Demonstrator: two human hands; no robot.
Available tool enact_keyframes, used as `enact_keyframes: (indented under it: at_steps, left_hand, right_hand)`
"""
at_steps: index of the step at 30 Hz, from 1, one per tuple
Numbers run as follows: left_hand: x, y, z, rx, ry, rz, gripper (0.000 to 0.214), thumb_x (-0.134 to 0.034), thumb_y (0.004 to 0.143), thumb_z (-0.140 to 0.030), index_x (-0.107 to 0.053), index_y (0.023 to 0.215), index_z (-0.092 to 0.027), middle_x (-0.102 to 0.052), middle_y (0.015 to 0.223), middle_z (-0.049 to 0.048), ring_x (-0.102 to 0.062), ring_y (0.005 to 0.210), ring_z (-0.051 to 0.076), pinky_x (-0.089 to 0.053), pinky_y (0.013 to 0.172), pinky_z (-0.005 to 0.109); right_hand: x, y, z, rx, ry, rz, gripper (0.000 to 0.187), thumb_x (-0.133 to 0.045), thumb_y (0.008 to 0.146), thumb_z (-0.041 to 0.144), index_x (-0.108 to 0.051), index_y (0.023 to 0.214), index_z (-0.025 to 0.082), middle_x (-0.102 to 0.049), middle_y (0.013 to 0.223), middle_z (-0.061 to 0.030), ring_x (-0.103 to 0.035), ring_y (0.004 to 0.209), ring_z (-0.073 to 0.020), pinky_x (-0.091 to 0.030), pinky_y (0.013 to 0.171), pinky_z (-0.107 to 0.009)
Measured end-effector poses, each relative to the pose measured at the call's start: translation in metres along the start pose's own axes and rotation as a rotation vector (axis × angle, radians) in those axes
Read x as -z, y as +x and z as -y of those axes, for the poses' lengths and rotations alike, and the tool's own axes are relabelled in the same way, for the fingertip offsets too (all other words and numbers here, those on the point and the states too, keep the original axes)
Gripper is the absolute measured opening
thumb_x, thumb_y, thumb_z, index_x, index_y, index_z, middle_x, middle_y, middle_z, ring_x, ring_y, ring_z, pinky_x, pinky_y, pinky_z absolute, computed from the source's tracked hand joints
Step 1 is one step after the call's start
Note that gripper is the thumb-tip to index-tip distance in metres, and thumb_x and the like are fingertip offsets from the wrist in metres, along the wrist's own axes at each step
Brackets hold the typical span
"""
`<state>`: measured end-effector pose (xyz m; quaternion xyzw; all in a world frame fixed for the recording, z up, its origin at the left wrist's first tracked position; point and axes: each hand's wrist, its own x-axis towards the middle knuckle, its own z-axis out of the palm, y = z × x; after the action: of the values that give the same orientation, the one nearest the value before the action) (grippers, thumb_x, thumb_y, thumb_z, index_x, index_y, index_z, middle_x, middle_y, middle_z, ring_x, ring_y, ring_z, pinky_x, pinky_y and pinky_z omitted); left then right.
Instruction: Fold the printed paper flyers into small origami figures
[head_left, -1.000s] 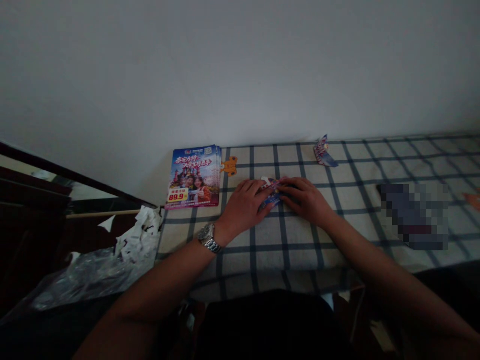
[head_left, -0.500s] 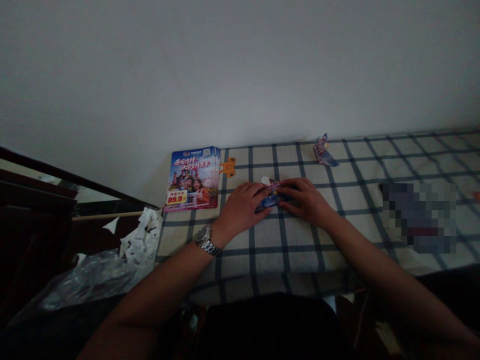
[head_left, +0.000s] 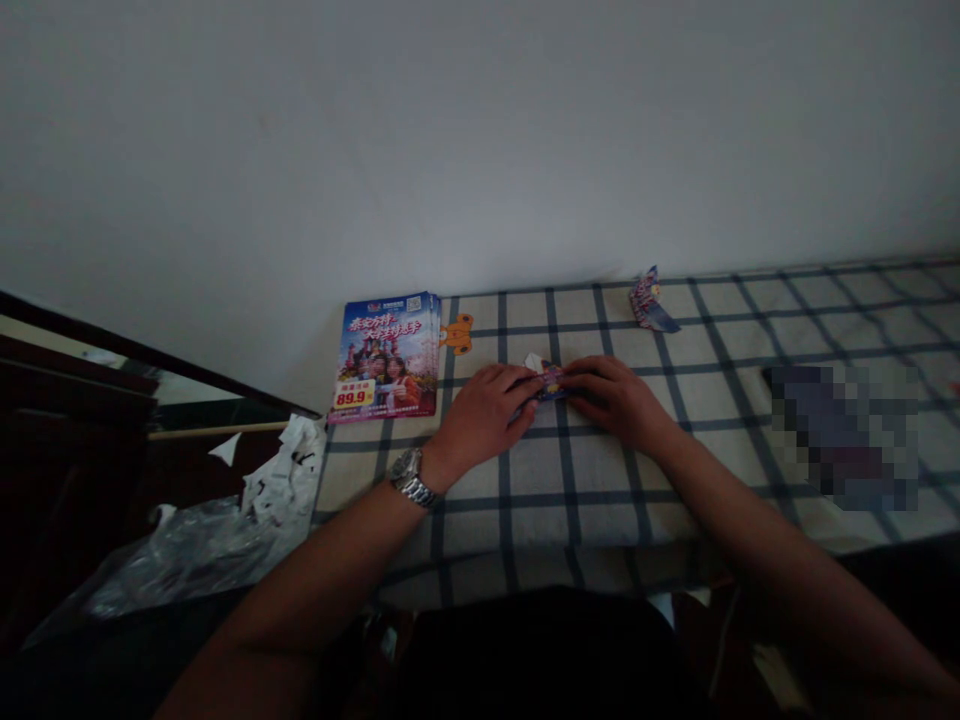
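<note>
A small folded glossy paper leaflet point(head_left: 551, 381) lies on the checked cloth point(head_left: 660, 500), pinched between my left hand point(head_left: 484, 415) and my right hand point(head_left: 615, 400). Its lower part is hidden by my fingers. A metal wristwatch point(head_left: 409, 477) sits on my left wrist. Left of my left hand lie a stack of colourful brochures point(head_left: 386, 357) and a small orange paper cutout point(head_left: 456, 335). Beyond my right hand stands another folded piece of printed paper point(head_left: 649, 303).
A white wall point(head_left: 480, 130) rises behind the cloth. To the left, torn white paper point(head_left: 281, 480) and a clear plastic sheet point(head_left: 172, 565) hang over the cloth's edge, near dark furniture point(head_left: 67, 440). A pixelated patch point(head_left: 840, 435) covers part of the cloth at right.
The leaflet looks narrower, and its blue lower part no longer shows below my fingers. My hands have closed in on it slightly.
</note>
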<state>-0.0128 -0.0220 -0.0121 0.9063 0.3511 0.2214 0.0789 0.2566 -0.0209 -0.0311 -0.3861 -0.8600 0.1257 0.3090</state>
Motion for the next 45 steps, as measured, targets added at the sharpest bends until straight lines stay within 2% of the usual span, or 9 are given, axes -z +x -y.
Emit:
enact_keyframes:
  at_steps: [3,7,9,15,21,25,30,36,45]
  left_hand:
    - [0.002,0.0,0.0,-0.002,-0.007,0.001,0.037,-0.056,0.105,-0.034,-0.062,0.14,-0.022,-0.066,0.135,0.009,-0.062,0.12,0.026,-0.051,0.108,0.05]
    - [0.005,-0.001,0.004,-0.005,-0.012,0.042,0.051,-0.067,0.099,-0.05,-0.061,0.142,-0.024,-0.063,0.141,0.0085,-0.06,0.125,0.028,-0.049,0.111,0.05]
    - [0.007,-0.002,0.008,-0.012,-0.022,0.058,0.054,-0.069,0.096,-0.053,-0.06,0.141,-0.024,-0.063,0.141,0.0087,-0.06,0.126,0.028,-0.049,0.111,0.05]
    - [0.01,-0.003,0.017,-0.021,0.005,-0.01,0.031,-0.068,0.099,-0.034,-0.067,0.128,-0.024,-0.062,0.14,0.0081,-0.061,0.124,0.027,-0.052,0.107,0.049]
    - [0.012,-0.004,0.021,0.016,-0.048,-0.051,0.026,-0.066,0.098,-0.022,-0.067,0.124,-0.024,-0.067,0.124,0.0062,-0.065,0.111,0.023,-0.056,0.099,0.042]
    - [0.014,-0.003,0.02,0.045,-0.139,-0.102,0.025,-0.065,0.1,-0.024,-0.067,0.126,-0.025,-0.067,0.122,0.0052,-0.066,0.112,0.02,-0.057,0.097,0.037]
    - [0.016,-0.003,0.016,0.1,-0.2,-0.207,0.021,-0.062,0.104,-0.034,-0.068,0.121,-0.024,-0.072,0.112,0.0037,-0.07,0.104,0.018,-0.058,0.095,0.035]
    - [0.013,-0.004,0.013,0.235,-0.29,-0.341,0.017,-0.07,0.1,-0.035,-0.065,0.109,-0.022,-0.074,0.1,0.0009,-0.072,0.09,0.014,-0.06,0.081,0.028]
    - [0.004,-0.001,0.018,0.364,-0.466,-0.303,0.026,-0.071,0.098,-0.036,-0.06,0.118,-0.023,-0.078,0.098,0.0008,-0.077,0.085,0.015,-0.061,0.076,0.028]
  right_hand:
    - [0.0,-0.001,-0.001,-0.016,0.022,0.002,0.023,-0.065,0.099,0.022,-0.073,0.12,0.026,-0.072,0.124,-0.0099,-0.069,0.116,-0.0279,-0.058,0.102,-0.048]
    - [0.001,-0.002,-0.001,-0.06,0.047,-0.005,0.021,-0.064,0.1,0.025,-0.074,0.119,0.027,-0.073,0.124,-0.0089,-0.07,0.114,-0.0269,-0.059,0.102,-0.047]
    - [0.001,-0.002,0.0,-0.079,0.056,-0.01,0.02,-0.064,0.1,0.025,-0.074,0.118,0.028,-0.074,0.123,-0.0084,-0.071,0.114,-0.0265,-0.059,0.102,-0.047]
    - [0.007,-0.001,0.004,-0.107,0.101,-0.016,0.016,-0.063,0.101,0.027,-0.074,0.113,0.027,-0.075,0.123,-0.0071,-0.072,0.113,-0.0251,-0.059,0.102,-0.045]
    - [0.012,0.0,0.01,-0.143,0.137,-0.041,0.018,-0.063,0.1,0.027,-0.072,0.115,0.027,-0.074,0.121,-0.0082,-0.073,0.111,-0.0269,-0.06,0.101,-0.047]
    - [0.014,0.001,0.01,-0.153,0.145,-0.072,0.017,-0.063,0.098,0.024,-0.071,0.114,0.026,-0.074,0.121,-0.0081,-0.072,0.111,-0.0268,-0.059,0.1,-0.047]
    - [0.017,0.002,0.015,-0.156,0.12,-0.192,0.011,-0.062,0.099,0.024,-0.071,0.105,0.025,-0.075,0.106,-0.0076,-0.072,0.1,-0.0256,-0.059,0.09,-0.044]
    - [0.013,-0.001,0.017,-0.289,0.135,-0.257,0.014,-0.065,0.099,0.037,-0.071,0.1,0.024,-0.073,0.088,-0.005,-0.069,0.079,-0.023,-0.058,0.073,-0.039]
    - [0.007,-0.004,0.013,-0.436,0.206,-0.224,0.028,-0.069,0.096,0.047,-0.072,0.109,0.023,-0.077,0.09,-0.0045,-0.072,0.075,-0.0219,-0.06,0.069,-0.036]
